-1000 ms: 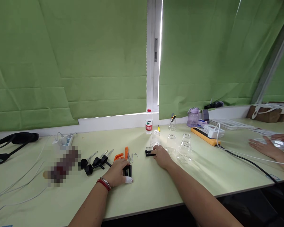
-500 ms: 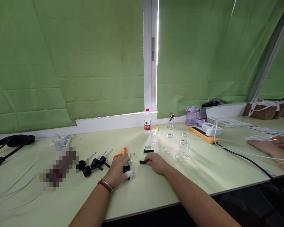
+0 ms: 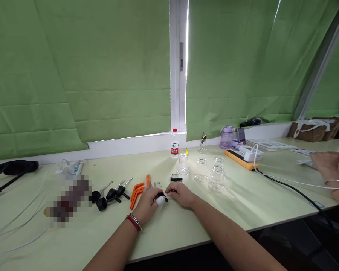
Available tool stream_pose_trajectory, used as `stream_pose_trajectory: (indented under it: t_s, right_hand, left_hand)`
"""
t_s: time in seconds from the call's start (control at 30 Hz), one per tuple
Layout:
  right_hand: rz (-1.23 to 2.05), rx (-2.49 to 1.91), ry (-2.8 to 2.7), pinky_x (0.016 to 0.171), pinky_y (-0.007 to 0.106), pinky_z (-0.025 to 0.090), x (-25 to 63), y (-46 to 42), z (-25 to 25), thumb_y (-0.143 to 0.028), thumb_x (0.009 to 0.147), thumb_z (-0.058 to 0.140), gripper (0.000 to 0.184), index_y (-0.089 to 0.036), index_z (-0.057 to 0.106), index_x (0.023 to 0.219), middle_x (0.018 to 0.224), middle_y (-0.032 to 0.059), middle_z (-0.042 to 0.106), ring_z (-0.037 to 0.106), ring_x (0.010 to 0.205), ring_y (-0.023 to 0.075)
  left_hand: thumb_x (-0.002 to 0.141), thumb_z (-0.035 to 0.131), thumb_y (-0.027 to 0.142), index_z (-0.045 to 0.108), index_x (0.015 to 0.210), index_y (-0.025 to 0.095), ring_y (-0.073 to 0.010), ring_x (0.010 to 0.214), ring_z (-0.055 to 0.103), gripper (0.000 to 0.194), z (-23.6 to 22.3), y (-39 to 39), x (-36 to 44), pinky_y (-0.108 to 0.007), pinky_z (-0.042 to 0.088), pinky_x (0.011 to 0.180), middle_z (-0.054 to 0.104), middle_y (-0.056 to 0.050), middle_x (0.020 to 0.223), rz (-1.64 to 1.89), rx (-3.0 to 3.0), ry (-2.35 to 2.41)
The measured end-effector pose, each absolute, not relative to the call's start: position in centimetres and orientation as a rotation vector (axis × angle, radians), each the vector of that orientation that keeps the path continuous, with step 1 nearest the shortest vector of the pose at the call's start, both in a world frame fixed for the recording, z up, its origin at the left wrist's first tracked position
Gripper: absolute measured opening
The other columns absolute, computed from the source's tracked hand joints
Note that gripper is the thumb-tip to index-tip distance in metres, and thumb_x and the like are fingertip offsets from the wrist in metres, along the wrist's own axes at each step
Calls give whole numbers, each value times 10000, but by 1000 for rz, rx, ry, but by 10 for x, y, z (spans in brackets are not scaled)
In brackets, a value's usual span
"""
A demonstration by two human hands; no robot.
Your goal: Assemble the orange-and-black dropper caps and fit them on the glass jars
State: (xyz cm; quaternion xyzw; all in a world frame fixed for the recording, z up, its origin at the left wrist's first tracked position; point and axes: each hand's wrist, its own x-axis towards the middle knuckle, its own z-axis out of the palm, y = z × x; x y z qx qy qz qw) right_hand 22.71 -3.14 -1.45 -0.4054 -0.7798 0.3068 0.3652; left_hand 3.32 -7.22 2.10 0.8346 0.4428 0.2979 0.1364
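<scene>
My left hand point(image 3: 147, 203), its thumb wrapped in white, is closed around a small black part point(image 3: 166, 199) whose end sticks out past the thumb. My right hand point(image 3: 183, 195) is pinched, its fingertips against the upper end of the black dark pieces between the hands; where one piece stops and another starts I cannot tell. Just beyond the fingers lie a black toothed-looking piece point(image 3: 176, 179) and a coil spring point(image 3: 175, 174). Orange angled pieces point(image 3: 136, 194) rest left of my left hand, with small metal pins point(image 3: 154, 184) beyond it.
Several black-knobbed metal rods point(image 3: 112, 194) lie to the left. Glass cups point(image 3: 183, 164) and a water bottle point(image 3: 174, 145) stand behind. A power strip point(image 3: 241, 160) with a black cable sits at right, near another person's hands point(image 3: 326, 162).
My right hand has moved slightly left, and my left hand has shifted right and closed around a black part, uncovering more orange pieces. The other person's hands have lifted some papers.
</scene>
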Motion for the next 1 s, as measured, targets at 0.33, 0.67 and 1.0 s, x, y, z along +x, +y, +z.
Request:
stream_pose_trajectory:
  t_s: [0.33,0.67,1.0]
  right_hand:
    - [231,-1450,-1934,857,298,380,252,-4,-24,-40,802,414,333,-176,656,985,1019,74,617,515,991,199]
    - [190,-1538,-2067,769,278,375,248,1,-29,-54,804,439,256,-172,643,904,955,75,604,521,921,201]
    - [136,-1239,-2374,716,243,367,226,-22,-22,-75,822,438,249,-176,650,902,897,57,598,552,842,161]
  left_hand:
    - [828,467,316,581,781,190,-200,822,508,176,19,-72,30,-323,416,717,575,-36,790,844,2342,1282]
    - [785,508,258,543,812,186,-185,776,515,84,20,-75,33,-295,412,664,538,-28,788,759,2340,1318]
    - [784,514,255,561,911,177,-203,828,507,156,17,-74,34,-334,421,705,547,-45,829,705,2355,1287]
